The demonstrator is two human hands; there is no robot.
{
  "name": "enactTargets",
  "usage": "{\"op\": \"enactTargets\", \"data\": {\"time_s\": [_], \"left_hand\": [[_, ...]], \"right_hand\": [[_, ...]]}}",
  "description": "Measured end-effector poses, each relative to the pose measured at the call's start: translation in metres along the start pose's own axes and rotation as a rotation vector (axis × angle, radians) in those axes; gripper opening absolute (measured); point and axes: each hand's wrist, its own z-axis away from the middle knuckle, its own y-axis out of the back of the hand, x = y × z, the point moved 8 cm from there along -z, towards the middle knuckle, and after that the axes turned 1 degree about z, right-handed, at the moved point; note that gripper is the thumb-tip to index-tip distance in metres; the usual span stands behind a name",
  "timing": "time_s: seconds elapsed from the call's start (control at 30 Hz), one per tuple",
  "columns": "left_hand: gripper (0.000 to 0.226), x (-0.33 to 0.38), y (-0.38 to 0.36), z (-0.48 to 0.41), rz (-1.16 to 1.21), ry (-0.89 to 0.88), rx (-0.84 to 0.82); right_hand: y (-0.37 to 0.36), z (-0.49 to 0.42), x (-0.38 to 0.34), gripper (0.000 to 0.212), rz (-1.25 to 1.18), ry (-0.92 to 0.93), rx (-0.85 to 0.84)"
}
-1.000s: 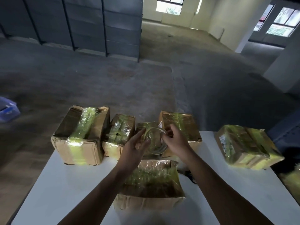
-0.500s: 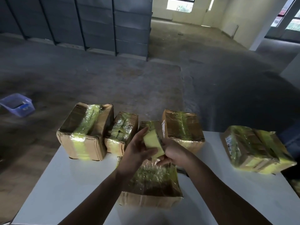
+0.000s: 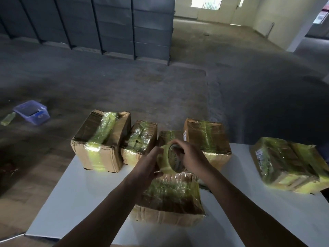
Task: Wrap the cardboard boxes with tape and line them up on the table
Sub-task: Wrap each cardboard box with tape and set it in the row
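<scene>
the tape roll [image 3: 169, 158] has turned in the hands: a second ago its open ring faced the camera, then it stood edge-on showing its yellow band, and now it tilts with the core opening to the right. the right hand [image 3: 191, 157] has moved up, its fingers curling over the upper rim; the left hand [image 3: 149, 164] now cups the roll's left side

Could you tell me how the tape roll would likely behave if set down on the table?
The tape roll is a round ring, so on edge it would probably roll on the smooth white table; laid flat it should stay. The left hand and right hand hold it up, so it is likely light.
</scene>
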Motion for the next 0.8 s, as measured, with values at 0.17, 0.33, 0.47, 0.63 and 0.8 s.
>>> {"op": "enactTargets", "data": {"time_s": [0.17, 0.33, 0.47, 0.63, 0.8], "left_hand": [[0.029, -0.004, 0.004, 0.001, -0.035, 0.037, -0.066], [0.019, 0.004, 0.012, 0.002, 0.214, -0.073, 0.023], [0.018, 0.002, 0.006, 0.006, 0.107, -0.073, -0.034], [0.032, -0.004, 0.001, 0.006, -0.041, -0.028, -0.015], [0.022, 0.008, -0.005, 0.013, 0.046, -0.123, -0.117]], "right_hand": [[-0.001, 0.000, -0.020, 0.028, 0.231, 0.200, 0.048], [-0.011, 0.005, 0.019, 0.023, -0.247, -0.251, -0.039], [-0.017, 0.009, 0.012, 0.027, 0.037, -0.169, -0.108], [-0.013, 0.009, -0.012, 0.035, 0.235, 0.075, -0.083], [-0.004, 0.006, 0.003, 0.048, 0.085, -0.065, -0.035]]}}
